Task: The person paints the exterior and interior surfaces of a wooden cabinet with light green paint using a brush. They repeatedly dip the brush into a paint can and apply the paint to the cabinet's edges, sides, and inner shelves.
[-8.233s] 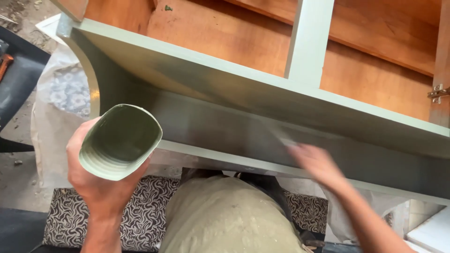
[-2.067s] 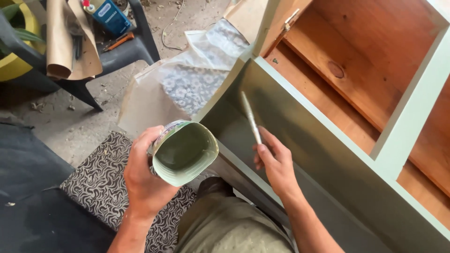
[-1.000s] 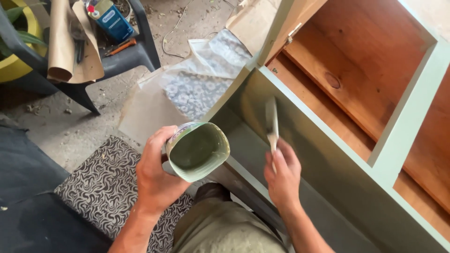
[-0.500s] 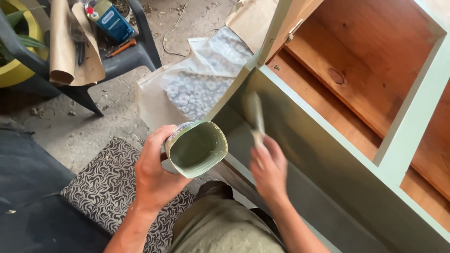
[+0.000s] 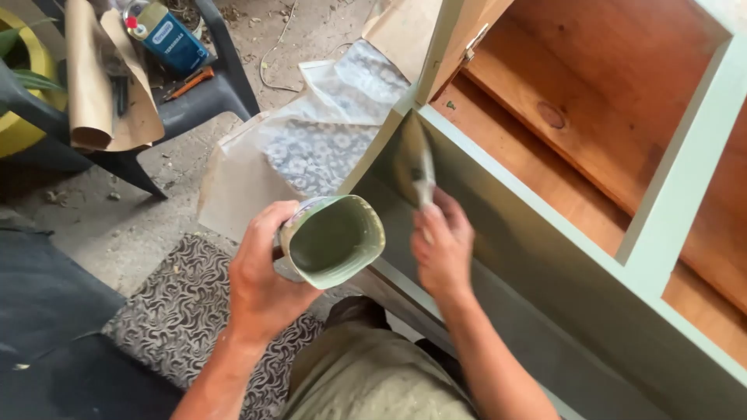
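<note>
pale green paint coated the inside of the cut-open container [image 5: 336, 239], which the left hand [image 5: 261, 276] grasped around its side, mouth tilted toward the camera, just beside the lower edge of the cabinet [image 5: 685, 171]. the right hand [image 5: 441, 249] was clenched on the handle of a paintbrush [image 5: 421, 165], whose bristles lay against the cabinet's green-painted panel near its corner; the brush showed some blur. the cabinet lay on its side, its frame painted the same pale green, its inner boards bare orange-brown wood with a knot visible and a metal hinge [image 5: 471, 47] near the top corner. a sheet of translucent plastic [image 5: 311, 140] over a flower-patterned cloth was spread on the ground beside the cabinet corner. a black-and-white swirl-patterned mat [image 5: 179, 315] lay under the left forearm, with the person's olive-clad knee [image 5: 366, 381] between the two arms. further off, a dark plastic chair [image 5: 194, 97] carried a roll of brown paper [image 5: 97, 78], a blue can [image 5: 167, 35] and an orange-handled tool [image 5: 189, 82]. a yellow pot [image 5: 19, 117] stood at the left edge, partly out of view.
</note>
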